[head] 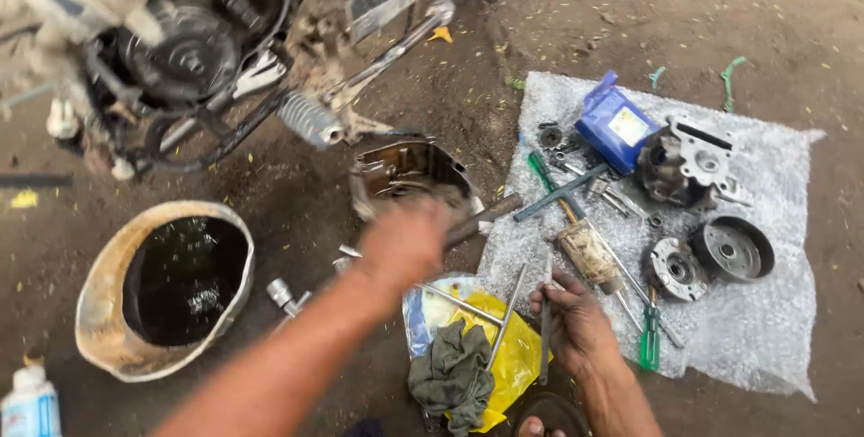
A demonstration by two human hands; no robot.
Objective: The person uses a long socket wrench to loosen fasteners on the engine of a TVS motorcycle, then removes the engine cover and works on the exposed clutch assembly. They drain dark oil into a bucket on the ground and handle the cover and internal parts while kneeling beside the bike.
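Nearest the camera, a thin metal rod [545, 311] is gripped upright in the right hand [576, 324], just at the near edge of the bubble-wrap sheet [765, 329] spread on the dirt ground [297, 176]. Beside it a grey rag [454, 374] lies on a yellow bag [517, 356]. The left hand [405, 241] is blurred; it is closed over the dark handle of a tool [481, 217], though how firmly cannot be told.

Further out, loose engine parts are crowded on the sheet: a hammer [587, 252], a green screwdriver [650, 340], a clutch drum [733, 248] and a blue box [616, 126]. A small part could be knocked off into the dirt and lost if the rod is swung. To the left, a worn basin of dark oil [171, 284] stands open; it could be tipped by the forearm. Beyond, the open engine case [409, 171] could be fouled by grit.
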